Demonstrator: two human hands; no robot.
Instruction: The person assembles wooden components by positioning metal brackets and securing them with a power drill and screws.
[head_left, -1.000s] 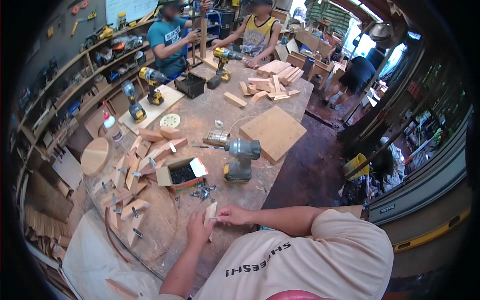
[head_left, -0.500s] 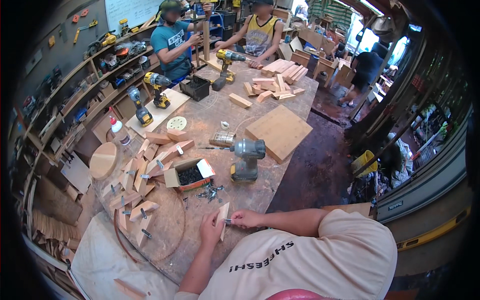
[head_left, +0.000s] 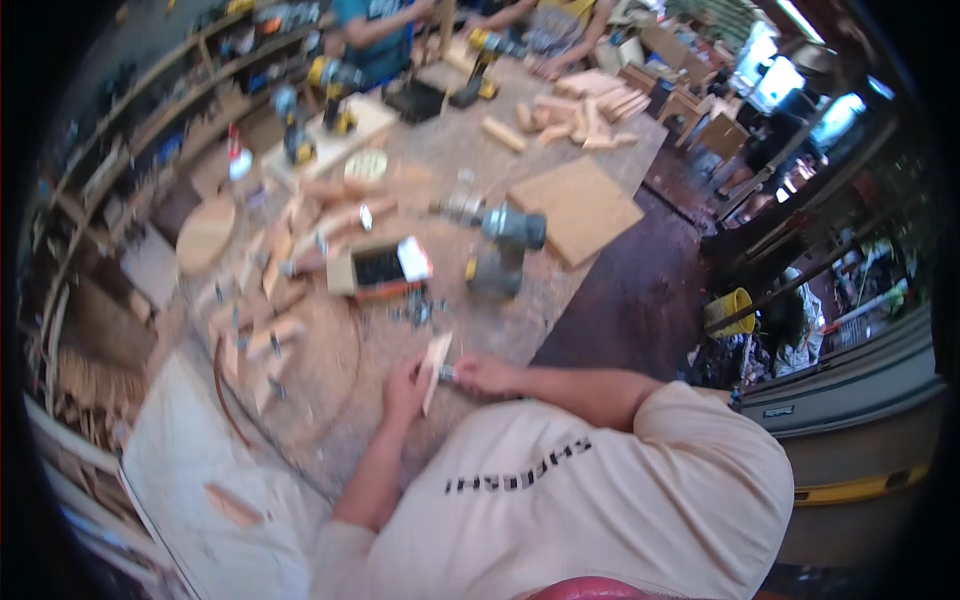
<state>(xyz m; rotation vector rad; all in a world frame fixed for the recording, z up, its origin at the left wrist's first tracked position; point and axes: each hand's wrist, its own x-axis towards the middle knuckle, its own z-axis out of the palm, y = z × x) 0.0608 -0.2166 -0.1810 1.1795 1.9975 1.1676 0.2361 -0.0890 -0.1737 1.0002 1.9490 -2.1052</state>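
Observation:
My left hand [head_left: 404,388] is closed around a small pale wooden block [head_left: 436,368] with slanted ends, held upright at the near edge of the table. My right hand [head_left: 484,375] pinches a small metal bracket [head_left: 447,373] against the block's right face. Blur hides the bracket's finer shape. Just beyond my hands, small dark metal pieces [head_left: 420,308] lie loose beside an open cardboard box [head_left: 385,270] with dark hardware inside. A cordless drill [head_left: 505,240] stands to the right of the box.
Left of the box lie several wooden blocks [head_left: 275,340], some with metal pieces on them. A flat board [head_left: 577,207], more drills [head_left: 338,90] and a round wooden disc [head_left: 207,235] are also on the table [head_left: 400,345]. Two people stand at its far side.
The whole view has shifted and blurred, with the table appearing higher in the picture. Both hands keep their hold on the block and the bracket.

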